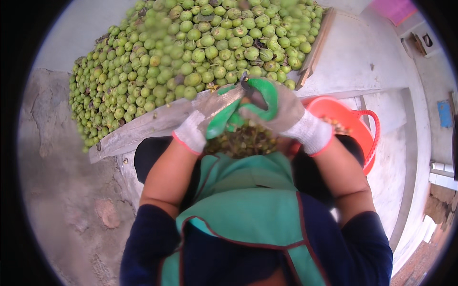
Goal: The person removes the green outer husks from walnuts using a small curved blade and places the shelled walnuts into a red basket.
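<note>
Both hands wear greyish gloves with white, red-edged cuffs, and they meet in front of a pile of round green fruits (pixel 191 57). My left hand (pixel 214 109) is closed, its fingers curled toward the other hand; what lies within them is hidden and blurred. My right hand (pixel 276 105) is bent round a small tool with a dark, hooked metal tip (pixel 245 85) that sticks up between the hands. Bright green surfaces show around the fingers of both; I cannot tell whether they are glove coating or tool handles. Below lies a heap of brownish-green scraps (pixel 243 142).
A grey board (pixel 143 125) edges the fruit pile in front, a wooden strip (pixel 315 50) on its right. The red basket (pixel 367 138) with a looped handle stands by my right forearm, holding small pale-brown pieces. Rough concrete floor (pixel 71 190) stretches to the left.
</note>
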